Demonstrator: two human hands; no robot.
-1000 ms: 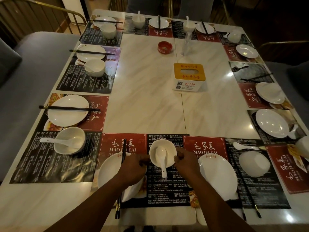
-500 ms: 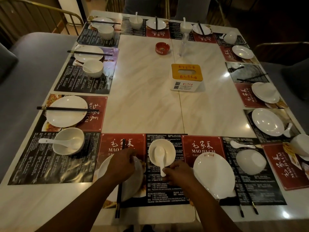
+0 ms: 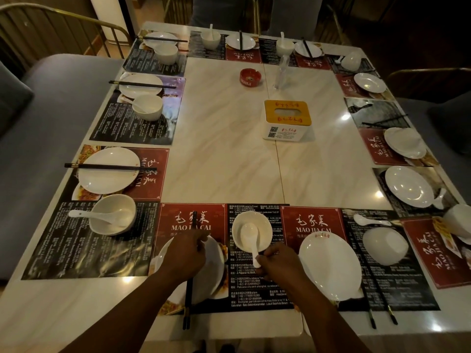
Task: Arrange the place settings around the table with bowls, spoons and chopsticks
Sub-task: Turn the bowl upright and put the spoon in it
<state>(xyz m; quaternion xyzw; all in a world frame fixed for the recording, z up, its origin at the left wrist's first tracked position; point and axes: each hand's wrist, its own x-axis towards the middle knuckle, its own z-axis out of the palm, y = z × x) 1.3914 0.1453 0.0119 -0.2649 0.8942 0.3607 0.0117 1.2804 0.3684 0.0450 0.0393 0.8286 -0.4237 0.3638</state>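
Bowl (image 3: 239, 225) holds a spoon (image 3: 251, 233); right grip (image 3: 277, 261) pinches its handle, left grip (image 3: 187, 253) holds chopsticks (image 3: 188, 296) over a plate (image 3: 214, 271).

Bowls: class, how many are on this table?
9 bowls: three down the left side, two at the far edge, one far-right corner, two nearest, one cut off at the right edge. Others may be hidden.

Dim, warm light, with bright glints on the pale marble table (image 3: 229, 161), seamed down the middle. Grey cushioned bench (image 3: 51, 118) at 9 o'clock. Brass-framed chair (image 3: 76, 17) at 10, white pillar (image 3: 109, 16) just beside it. Grey chair backs (image 3: 295, 14) at 12. Second brass-framed chair (image 3: 420, 72) at 3 — mostly in shadow.
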